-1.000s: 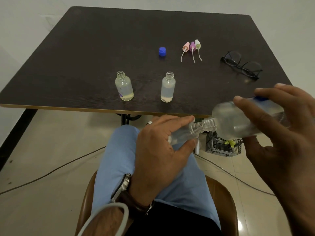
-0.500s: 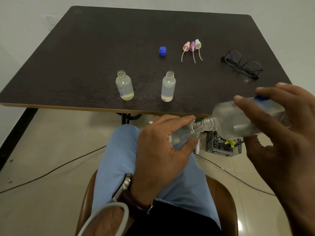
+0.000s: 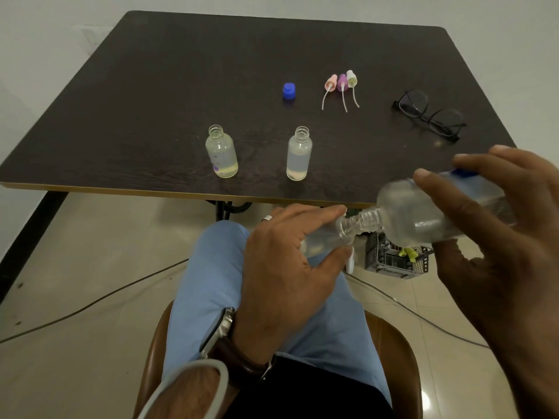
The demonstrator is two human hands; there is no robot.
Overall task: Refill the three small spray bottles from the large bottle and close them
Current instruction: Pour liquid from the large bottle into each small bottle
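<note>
Now, held over the lap, in front of the desk's near edge:
Left hand grip: the left hand (image 3: 284, 267) curls thumb and fingers around a small spray bottle (image 3: 320, 241), tilted so its open neck points up and to the right.
Right hand grip: the right hand (image 3: 499, 246) wraps around the large bottle (image 3: 423, 213), fingers over the top and thumb beneath, tipped nearly level.
Key relation: the large bottle's long axis runs from upper right down to lower left, its threaded mouth meeting the small bottle's neck; the two mouths look touching, or just apart. Any further tilt must keep them lined up, I judge, or liquid would fall on the trousers below.
Step in hand: pouring into the third small bottle, judging by the two others on the desk.
Filled bottles: two small open bottles (image 3: 222, 152) (image 3: 299, 154) stand upright near the desk's near edge, left of the hands, each holding pale liquid.
Spray tops: three pump heads (image 3: 341, 86), pink, purple and white, lie side by side toward the far right of the desk, tubes pointing at the near edge.
Blue cap (image 3: 289, 90): left of the pump heads.
Glasses (image 3: 429, 116): near the desk's right edge.
Desk (image 3: 151, 101): dark, wood-grained, square.
Room: pale tiled floor, loose cables, a small basket (image 3: 396, 261) under the desk; the person sits on a brown chair.
</note>
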